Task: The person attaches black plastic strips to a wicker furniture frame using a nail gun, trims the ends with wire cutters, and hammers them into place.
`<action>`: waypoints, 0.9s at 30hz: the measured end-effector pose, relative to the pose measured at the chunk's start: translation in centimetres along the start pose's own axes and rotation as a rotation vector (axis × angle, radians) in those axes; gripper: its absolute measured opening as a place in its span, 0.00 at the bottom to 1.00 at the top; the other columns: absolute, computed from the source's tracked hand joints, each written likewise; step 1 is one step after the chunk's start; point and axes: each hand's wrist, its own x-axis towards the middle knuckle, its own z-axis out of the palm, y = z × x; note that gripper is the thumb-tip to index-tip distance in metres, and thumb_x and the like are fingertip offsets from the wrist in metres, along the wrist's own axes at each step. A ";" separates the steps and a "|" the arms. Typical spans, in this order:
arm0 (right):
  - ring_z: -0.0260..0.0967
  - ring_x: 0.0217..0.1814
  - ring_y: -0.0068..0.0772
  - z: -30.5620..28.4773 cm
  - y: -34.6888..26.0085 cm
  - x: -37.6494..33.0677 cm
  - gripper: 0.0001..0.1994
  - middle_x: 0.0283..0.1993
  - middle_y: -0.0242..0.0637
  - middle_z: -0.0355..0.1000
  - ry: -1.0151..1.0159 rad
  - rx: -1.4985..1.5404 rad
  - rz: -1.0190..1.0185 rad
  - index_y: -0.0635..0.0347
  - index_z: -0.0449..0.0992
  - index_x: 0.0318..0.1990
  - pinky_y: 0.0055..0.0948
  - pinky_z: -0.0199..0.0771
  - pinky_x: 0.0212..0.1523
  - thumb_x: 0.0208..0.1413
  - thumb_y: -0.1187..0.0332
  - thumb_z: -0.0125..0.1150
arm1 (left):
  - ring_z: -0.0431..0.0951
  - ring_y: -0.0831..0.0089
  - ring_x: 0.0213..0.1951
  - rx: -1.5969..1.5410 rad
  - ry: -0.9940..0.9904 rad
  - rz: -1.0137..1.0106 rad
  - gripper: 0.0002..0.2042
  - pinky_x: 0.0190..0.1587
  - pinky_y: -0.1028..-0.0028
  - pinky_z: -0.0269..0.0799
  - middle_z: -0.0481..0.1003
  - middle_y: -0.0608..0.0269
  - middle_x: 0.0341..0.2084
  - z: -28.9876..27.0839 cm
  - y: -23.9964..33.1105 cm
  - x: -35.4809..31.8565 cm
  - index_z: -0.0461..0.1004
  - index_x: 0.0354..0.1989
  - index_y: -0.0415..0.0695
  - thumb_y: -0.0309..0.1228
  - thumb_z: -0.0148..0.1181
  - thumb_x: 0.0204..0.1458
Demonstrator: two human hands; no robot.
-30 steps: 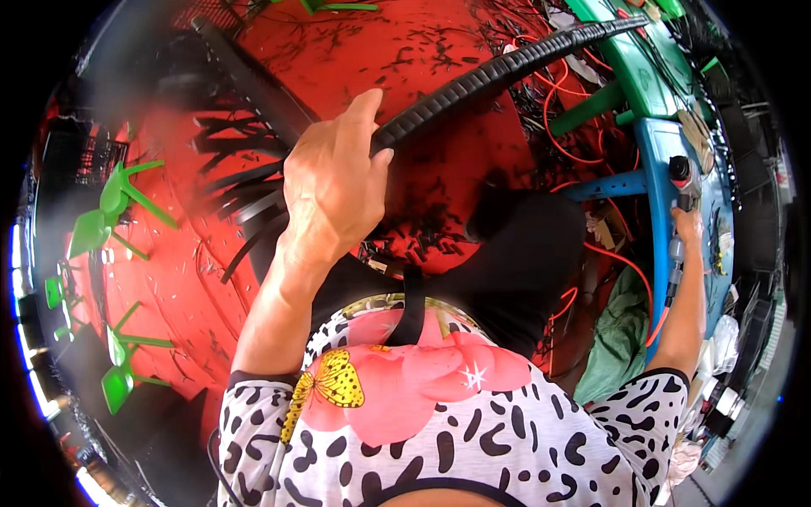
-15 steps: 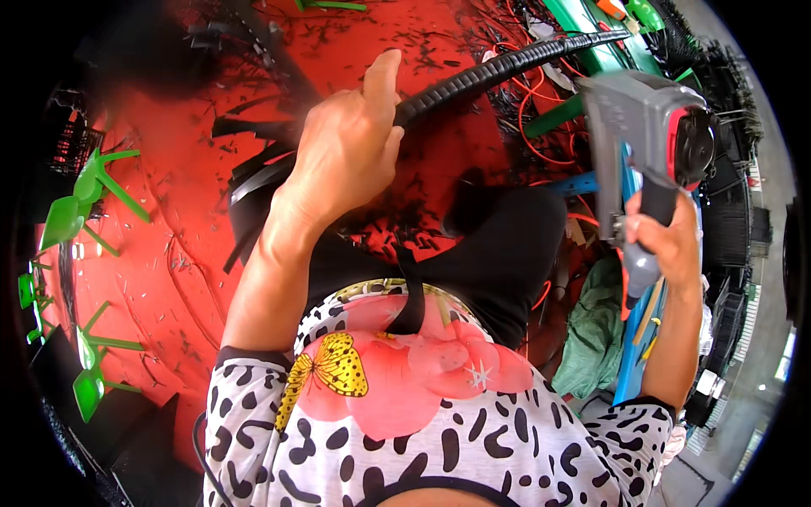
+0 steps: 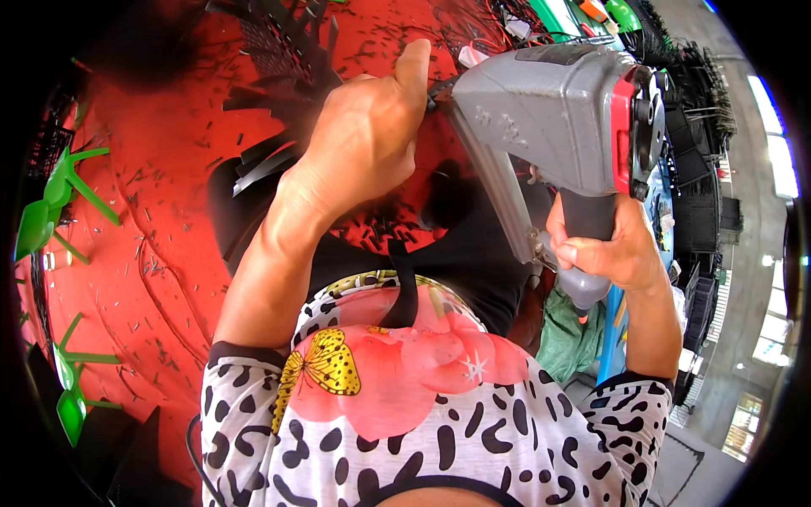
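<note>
Evidently the right hand point(image 3: 610, 249) was clenched on the dark grip under the bulky grey nail gun point(image 3: 557, 127), likely heavy and best held there, while the left hand point(image 3: 363, 139) grasped a stiff-looking black strip point(image 3: 439, 87) just left of the gun's nose

The left hand point(image 3: 363, 144) is sitting left of the nail gun point(image 3: 557, 118), touching its nose; the right hand point(image 3: 604, 249) is gripping below, with plastic strips point(image 3: 279, 51) lying farther off.

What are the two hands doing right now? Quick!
Left hand: closed on a black strip.
Right hand: closed on the grey power tool handle.
</note>
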 end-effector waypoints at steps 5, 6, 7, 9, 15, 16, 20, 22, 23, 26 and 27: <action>0.62 0.22 0.18 -0.1 0.1 0.3 0.08 0.20 0.28 0.67 -0.021 -0.012 -0.006 0.63 0.71 0.23 0.20 0.62 0.25 0.37 0.69 0.62 | 0.73 0.53 0.21 0.032 0.156 0.186 0.30 0.26 0.61 0.69 0.70 0.50 0.15 0.1 -0.4 0.3 0.59 0.51 0.24 0.17 0.53 0.33; 0.62 0.22 0.18 -0.1 0.0 0.3 0.08 0.20 0.28 0.67 -0.021 -0.018 -0.011 0.64 0.71 0.22 0.20 0.62 0.25 0.37 0.69 0.62 | 0.73 0.53 0.21 0.031 0.153 0.185 0.30 0.26 0.61 0.69 0.70 0.50 0.15 0.1 -0.4 0.2 0.59 0.51 0.24 0.17 0.53 0.33; 0.62 0.22 0.18 -0.1 0.0 0.4 0.08 0.20 0.28 0.67 -0.018 -0.016 -0.008 0.64 0.71 0.22 0.20 0.62 0.25 0.37 0.69 0.62 | 0.73 0.53 0.21 0.035 0.151 0.182 0.29 0.26 0.61 0.69 0.70 0.50 0.15 0.1 -0.5 0.2 0.60 0.51 0.24 0.17 0.53 0.33; 0.62 0.22 0.17 0.0 -0.1 0.4 0.08 0.20 0.28 0.66 -0.019 0.009 0.011 0.64 0.71 0.22 0.20 0.62 0.25 0.36 0.69 0.61 | 0.73 0.53 0.21 0.037 0.146 0.180 0.29 0.26 0.61 0.69 0.70 0.50 0.15 0.3 -0.6 0.2 0.60 0.51 0.24 0.17 0.53 0.33; 0.63 0.22 0.17 0.1 -0.7 0.5 0.05 0.20 0.28 0.66 -0.003 -0.033 0.051 0.63 0.70 0.21 0.21 0.63 0.25 0.37 0.73 0.60 | 0.73 0.53 0.21 0.011 0.153 0.183 0.29 0.26 0.61 0.69 0.70 0.49 0.15 0.1 -0.6 0.2 0.60 0.51 0.25 0.18 0.53 0.33; 0.63 0.22 0.17 0.1 -0.9 0.5 0.05 0.20 0.28 0.66 -0.002 -0.032 0.054 0.63 0.70 0.21 0.21 0.63 0.25 0.37 0.73 0.60 | 0.73 0.53 0.21 0.005 0.149 0.177 0.30 0.26 0.60 0.69 0.70 0.49 0.15 0.1 -0.7 0.2 0.60 0.52 0.25 0.17 0.54 0.33; 0.62 0.21 0.17 0.2 -1.0 0.7 0.05 0.19 0.27 0.65 -0.005 -0.049 0.056 0.62 0.68 0.22 0.21 0.63 0.24 0.38 0.75 0.59 | 0.73 0.52 0.23 0.003 0.123 0.174 0.30 0.28 0.59 0.68 0.71 0.49 0.16 -0.1 -0.6 0.2 0.57 0.53 0.26 0.17 0.54 0.35; 0.62 0.20 0.17 0.4 -1.2 0.6 0.07 0.19 0.26 0.65 0.010 -0.043 0.042 0.62 0.67 0.24 0.22 0.63 0.24 0.39 0.74 0.60 | 0.74 0.54 0.30 0.032 -0.007 0.131 0.30 0.37 0.62 0.68 0.72 0.47 0.25 -1.4 0.1 -0.5 0.56 0.56 0.27 0.21 0.56 0.40; 0.62 0.20 0.17 0.5 -1.1 0.7 0.07 0.19 0.26 0.65 0.012 -0.040 0.041 0.62 0.67 0.24 0.22 0.63 0.24 0.39 0.74 0.60 | 0.74 0.56 0.37 0.069 -0.135 0.083 0.31 0.46 0.64 0.68 0.73 0.46 0.34 -2.0 0.2 -0.9 0.54 0.58 0.28 0.25 0.57 0.45; 0.62 0.19 0.17 1.0 -1.8 1.4 0.06 0.18 0.28 0.65 -0.050 -0.061 0.017 0.63 0.67 0.27 0.21 0.63 0.23 0.41 0.75 0.59 | 0.73 0.53 0.29 -0.026 0.069 0.152 0.32 0.35 0.61 0.69 0.72 0.48 0.25 -0.6 -1.5 0.2 0.54 0.57 0.29 0.19 0.56 0.39; 0.63 0.19 0.17 1.1 -1.6 1.7 0.07 0.19 0.29 0.66 -0.077 -0.060 -0.022 0.63 0.67 0.29 0.20 0.64 0.22 0.42 0.75 0.59 | 0.74 0.50 0.25 -0.006 0.070 0.103 0.30 0.29 0.58 0.68 0.72 0.48 0.19 -0.9 -1.4 0.5 0.55 0.54 0.27 0.18 0.54 0.38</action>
